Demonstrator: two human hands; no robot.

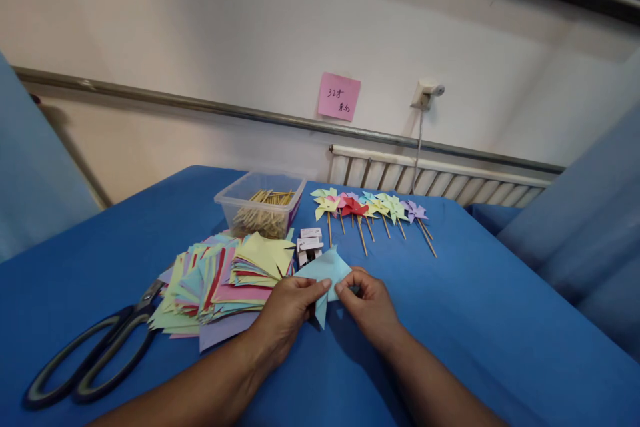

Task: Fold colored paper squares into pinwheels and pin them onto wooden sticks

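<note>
A light blue paper pinwheel [320, 269], partly folded, is held between both hands above the table. My left hand [289, 307] pinches it near the middle with thumb and fingers. On the other side, my right hand [369, 299] grips an edge of the same paper between thumb and forefinger. Beside my left forearm lies a large pile of coloured cut paper sheets [215, 287]. Just behind the pinwheel stands a small white open box [310, 243], its contents dark and hard to make out.
Big dark-handled scissors [107, 347] lie at the left. A clear plastic tub [233, 203] of thin wooden sticks [265, 213] stands behind the paper. Several finished pinwheels on sticks [355, 208] lie at the back right of the blue table [480, 320]. A radiator [390, 177] lines the wall.
</note>
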